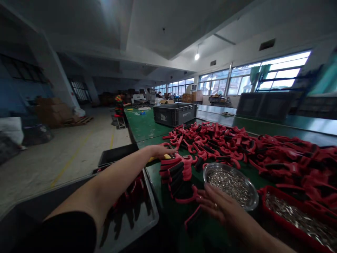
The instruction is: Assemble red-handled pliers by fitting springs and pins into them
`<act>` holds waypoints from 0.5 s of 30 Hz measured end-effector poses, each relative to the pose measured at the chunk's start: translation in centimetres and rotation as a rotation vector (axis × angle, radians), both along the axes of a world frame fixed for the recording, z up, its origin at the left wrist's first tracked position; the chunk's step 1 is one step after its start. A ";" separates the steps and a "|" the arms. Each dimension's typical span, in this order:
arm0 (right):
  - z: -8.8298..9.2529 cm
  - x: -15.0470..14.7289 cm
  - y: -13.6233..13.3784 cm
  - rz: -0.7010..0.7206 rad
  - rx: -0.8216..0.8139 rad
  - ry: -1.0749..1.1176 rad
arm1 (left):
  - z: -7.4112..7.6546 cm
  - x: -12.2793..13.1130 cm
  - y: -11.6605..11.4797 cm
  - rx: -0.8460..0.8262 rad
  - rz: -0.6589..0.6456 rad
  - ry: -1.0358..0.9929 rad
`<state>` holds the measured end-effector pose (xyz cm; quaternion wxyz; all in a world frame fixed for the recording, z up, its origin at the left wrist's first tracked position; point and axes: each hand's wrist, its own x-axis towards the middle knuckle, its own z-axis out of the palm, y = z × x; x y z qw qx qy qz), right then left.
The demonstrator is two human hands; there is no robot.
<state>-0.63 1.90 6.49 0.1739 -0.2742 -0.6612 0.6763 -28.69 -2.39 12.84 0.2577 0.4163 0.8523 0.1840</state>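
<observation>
My left hand (159,151) reaches over the far end of a neat stack of red-and-black plastic handles (176,172). A yellow piece (166,156) shows beside its fingers; their undersides are hidden, so I cannot tell if they grip it. At the near end of the stack is my right hand (214,203), fingers stretched out and a ring on one. Its fingertips are at the curved end of the nearest handle, and another red-and-black handle (192,218) lies just below them. Right beside this hand stands a clear round bowl (253,205) of small metal parts.
Loose red-and-black handles (216,137) spread over the green table (144,128). A red tray (267,211) of metal pieces sits at right. A grey crate (175,116) stands behind. Below the table edge, a grey bin (155,214) holds more handles. A person (119,105) is far off.
</observation>
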 end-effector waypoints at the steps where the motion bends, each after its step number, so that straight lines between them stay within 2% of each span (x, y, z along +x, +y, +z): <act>1: 0.2 -2.8 0.2 -0.013 -0.257 0.053 | -0.3 -1.5 0.4 -0.064 -0.010 -0.100; 3: -0.1 -7.2 0.6 -0.002 -0.485 0.119 | -1.6 -3.7 1.3 -0.147 -0.041 -0.291; 5: -0.9 -9.7 1.1 0.018 -0.578 0.134 | -3.2 -4.9 2.2 -0.182 -0.083 -0.460; 9: -1.5 -11.0 1.8 0.006 -0.738 0.031 | -6.3 -5.1 3.5 -0.181 -0.170 -0.730; 12: -0.5 -11.8 1.4 -0.019 -0.772 0.043 | -7.6 -4.3 3.8 -0.164 -0.204 -0.866; 15: 0.3 -12.7 0.5 -0.052 -0.681 0.054 | -8.2 -3.6 3.5 -0.130 -0.215 -0.969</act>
